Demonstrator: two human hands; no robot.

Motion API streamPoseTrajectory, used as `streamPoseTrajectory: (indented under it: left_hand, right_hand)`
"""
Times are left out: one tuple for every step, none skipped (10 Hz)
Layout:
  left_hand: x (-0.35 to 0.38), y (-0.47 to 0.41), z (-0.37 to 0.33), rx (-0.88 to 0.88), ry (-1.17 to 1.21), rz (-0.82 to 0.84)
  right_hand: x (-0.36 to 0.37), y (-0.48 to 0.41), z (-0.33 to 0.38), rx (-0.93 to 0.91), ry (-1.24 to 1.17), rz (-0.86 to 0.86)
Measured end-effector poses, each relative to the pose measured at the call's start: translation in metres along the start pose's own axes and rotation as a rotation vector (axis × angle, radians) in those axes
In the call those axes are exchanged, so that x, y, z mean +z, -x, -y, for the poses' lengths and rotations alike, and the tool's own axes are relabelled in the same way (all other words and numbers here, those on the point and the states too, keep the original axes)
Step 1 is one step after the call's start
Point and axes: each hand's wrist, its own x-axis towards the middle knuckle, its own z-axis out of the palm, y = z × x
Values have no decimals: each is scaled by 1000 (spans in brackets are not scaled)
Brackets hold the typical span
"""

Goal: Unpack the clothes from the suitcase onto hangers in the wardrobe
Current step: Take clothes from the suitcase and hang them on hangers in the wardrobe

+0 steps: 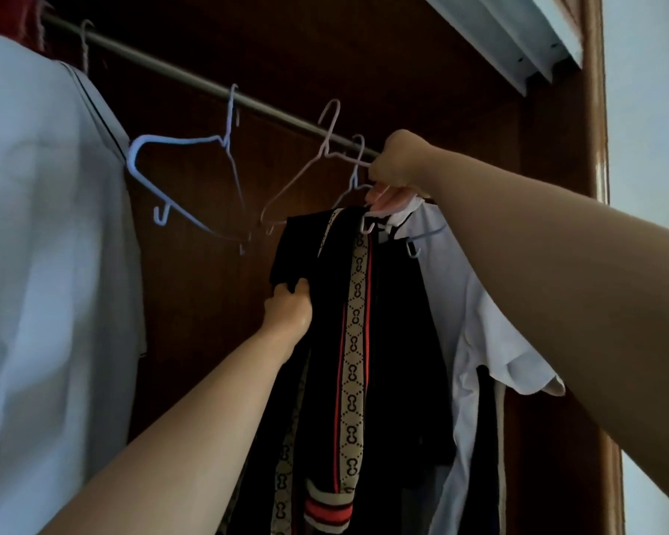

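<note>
- The left hand (288,308) pinched a fold of the black top (394,303) near its left shoulder.
- The top hung under the right end of the rail (194,77), just beside a white shirt (472,322).
- It looked soft, floppy and light, so it could slide off; best to hold it by the shoulders.
- The right hand (396,171) was curled tight round the top of its hanger (373,215).
- Two bare hangers (140,142) hung near the middle of the rail.

Left hand (288,308) pinches the garment (394,303); right hand (396,167) grips a hanger (379,214).
</note>
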Motion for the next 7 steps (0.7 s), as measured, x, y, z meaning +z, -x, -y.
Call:
streamPoseTrajectory:
  left_hand:
    - [-1, -9, 7, -11, 0, 18]
    - [1, -11, 8, -4, 2, 34]
    - [5, -12, 4, -7, 25, 47]
    - [8, -8, 3, -15, 38, 60]
    - [11, -1, 7, -29, 46, 84]
    - [13, -2, 11, -17, 44, 96]
    - [13, 0, 12, -16, 16, 89]
  right_hand:
    - [-3, -7, 2, 57, -31, 52]
    - [-11, -13, 7, 0, 5, 0]
    - [-13, -15, 11, -6, 41, 13]
    - [-12, -18, 11, 25, 112, 55]
    - [-12, -19, 9, 53, 118, 92]
    - [-12, -21, 10, 57, 121, 121]
    - [-11, -19, 12, 70, 153, 153]
